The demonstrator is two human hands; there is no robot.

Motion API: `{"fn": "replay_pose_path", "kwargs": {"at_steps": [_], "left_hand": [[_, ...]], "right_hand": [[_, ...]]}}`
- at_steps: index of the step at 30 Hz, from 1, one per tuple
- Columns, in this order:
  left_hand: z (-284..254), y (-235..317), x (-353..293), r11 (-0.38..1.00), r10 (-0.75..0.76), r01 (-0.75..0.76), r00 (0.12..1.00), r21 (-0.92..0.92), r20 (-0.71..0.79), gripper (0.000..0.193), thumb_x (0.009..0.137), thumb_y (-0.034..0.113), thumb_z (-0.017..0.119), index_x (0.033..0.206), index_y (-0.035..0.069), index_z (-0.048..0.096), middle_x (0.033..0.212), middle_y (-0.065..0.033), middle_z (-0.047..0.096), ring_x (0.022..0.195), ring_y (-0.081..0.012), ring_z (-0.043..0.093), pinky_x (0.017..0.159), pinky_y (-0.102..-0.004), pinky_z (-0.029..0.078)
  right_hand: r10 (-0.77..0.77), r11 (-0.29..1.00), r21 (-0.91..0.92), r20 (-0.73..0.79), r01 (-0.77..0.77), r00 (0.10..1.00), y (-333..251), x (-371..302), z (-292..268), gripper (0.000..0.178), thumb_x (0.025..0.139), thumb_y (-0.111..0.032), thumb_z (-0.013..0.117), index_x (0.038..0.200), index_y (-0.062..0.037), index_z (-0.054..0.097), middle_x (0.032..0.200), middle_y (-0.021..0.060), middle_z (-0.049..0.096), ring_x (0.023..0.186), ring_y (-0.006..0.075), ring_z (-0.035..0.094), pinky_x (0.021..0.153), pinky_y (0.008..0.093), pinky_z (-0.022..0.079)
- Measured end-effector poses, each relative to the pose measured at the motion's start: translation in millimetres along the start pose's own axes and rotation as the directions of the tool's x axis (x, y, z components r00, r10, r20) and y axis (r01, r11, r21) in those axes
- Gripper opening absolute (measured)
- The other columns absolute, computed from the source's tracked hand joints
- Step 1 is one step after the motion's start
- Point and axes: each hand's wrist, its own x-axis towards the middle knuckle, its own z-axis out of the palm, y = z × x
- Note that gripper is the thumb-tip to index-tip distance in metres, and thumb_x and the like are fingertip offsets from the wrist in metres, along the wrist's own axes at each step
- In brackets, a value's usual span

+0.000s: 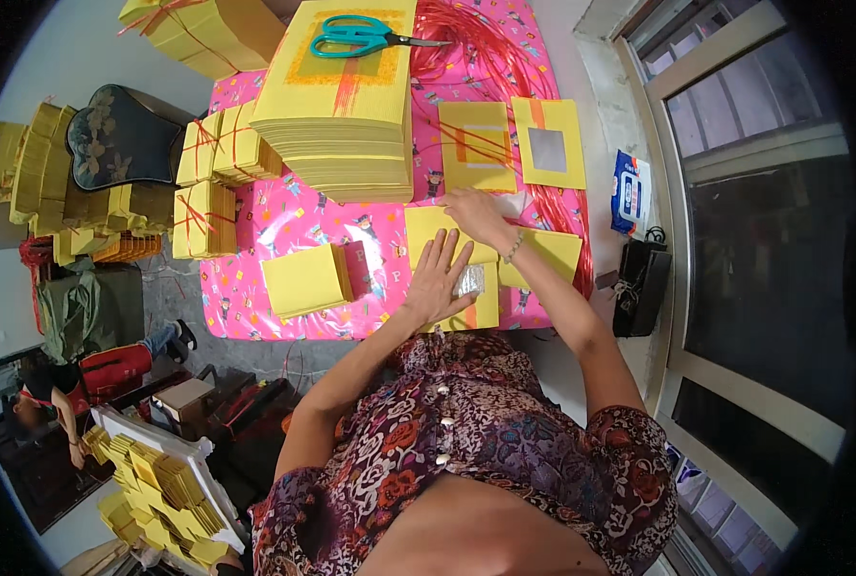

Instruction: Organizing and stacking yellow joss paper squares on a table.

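Observation:
My left hand [438, 280] lies flat with its fingers spread on a sheet of yellow paper [484, 309], beside a silver foil patch [470, 279]. Across the upper part of the paper reaches my right hand [478, 215], a bracelet on its wrist. Its fingers are bent together at the paper's far edge. More yellow paper [555, 253] sticks out under my right forearm. To the left rests a small stack of folded yellow paper [305, 280]. Beyond my hands are two yellow sheets, one with an orange-framed patch [455, 113] and one with a silver patch [574, 144].
A tall stack of yellow paper [337, 158] bears teal-handled scissors [356, 36]. Red ribbon strands [486, 48] trail along the right of the pink tablecloth [284, 216]. Tied yellow bundles [204, 221] stand at left, near a dark chair back [121, 137]. Wipes [628, 194] lie by the window.

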Motion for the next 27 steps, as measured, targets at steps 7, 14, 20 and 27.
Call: {"fn": "replay_pose_path", "kwargs": {"at_steps": [7, 14, 20, 27], "left_hand": [[2, -1, -1, 1.0, -0.008, 0.008, 0.999, 0.017, 0.044, 0.093, 0.079, 0.056, 0.059, 0.149, 0.005, 0.025, 0.152, -0.0285, 0.017, 0.142, -0.0461, 0.012, 0.115, -0.0535, 0.014], [1, -1, 0, 1.0, 0.005, -0.006, 0.999, 0.008, 0.039, 0.095, 0.078, 0.056, 0.06, 0.149, 0.005, 0.023, 0.152, -0.0283, 0.016, 0.142, -0.046, 0.012, 0.115, -0.0531, 0.014], [3, -2, 2, 1.0, -0.002, 0.002, 1.0, 0.013, 0.022, 0.097, 0.076, 0.057, 0.061, 0.15, 0.006, 0.023, 0.152, -0.0282, 0.017, 0.142, -0.0462, 0.013, 0.115, -0.0526, 0.016], [4, -9, -3, 1.0, 0.006, -0.006, 1.0, -0.015, -0.002, 0.098, 0.076, 0.059, 0.061, 0.15, 0.006, 0.024, 0.153, -0.0271, 0.017, 0.143, -0.0439, 0.013, 0.115, -0.0525, 0.017]], "right_hand": [[-0.092, 0.996, -0.039, -0.394, 0.083, 0.914, -24, -21, -12, 0.013, 0.084, -0.014, 0.061, 0.094, -0.0057, 0.061, 0.09, 0.0119, 0.062, 0.092, 0.0326, 0.06, 0.077, 0.0439, 0.049], [0.293, 0.92, 0.295, -0.08, -0.258, 0.953, -33, -89, -13, 0.012, 0.087, -0.012, 0.058, 0.088, -0.002, 0.051, 0.085, 0.0163, 0.055, 0.078, 0.0383, 0.058, 0.065, 0.0471, 0.047], [0.265, 0.939, 0.265, -0.147, -0.22, 0.953, -25, -98, 8, 0.012, 0.085, -0.009, 0.062, 0.086, -0.0028, 0.051, 0.081, 0.0133, 0.055, 0.075, 0.0342, 0.058, 0.064, 0.0424, 0.047], [0.251, 0.94, 0.281, -0.196, -0.191, 0.948, -23, -104, 15, 0.012, 0.085, -0.009, 0.062, 0.087, -0.0036, 0.052, 0.083, 0.0121, 0.053, 0.077, 0.0328, 0.058, 0.065, 0.0407, 0.047]]}}
